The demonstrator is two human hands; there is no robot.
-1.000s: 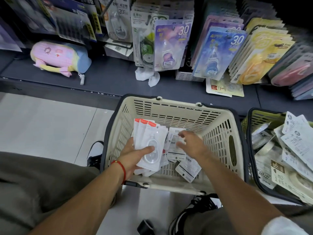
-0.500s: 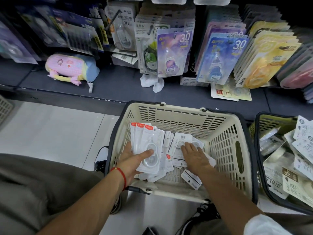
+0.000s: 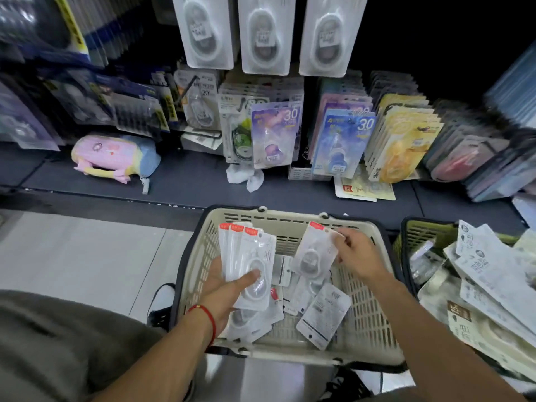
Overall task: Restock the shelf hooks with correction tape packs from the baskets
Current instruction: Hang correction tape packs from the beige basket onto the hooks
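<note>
A cream plastic basket (image 3: 368, 309) sits on the floor in front of me with several loose white correction tape packs (image 3: 323, 314) on its bottom. My left hand (image 3: 223, 288) grips a fanned stack of white packs with red tabs (image 3: 246, 262) over the basket's left side. My right hand (image 3: 356, 256) pinches a single white pack (image 3: 314, 250) by its upper right edge, lifted above the basket. Three rows of the same white packs (image 3: 265, 36) hang on shelf hooks at the top.
A second, green basket (image 3: 420, 233) full of other packs stands at the right. Coloured tape packs (image 3: 274, 134) hang along the lower hooks above a dark shelf base (image 3: 188, 181). A pink and blue pouch (image 3: 113, 156) lies at its left. My shoes are beneath the basket.
My right hand has lifted one pack out of the basket's pile. The view has tilted up, bringing the hanging white packs into sight. The left hand's stack is held as before.
</note>
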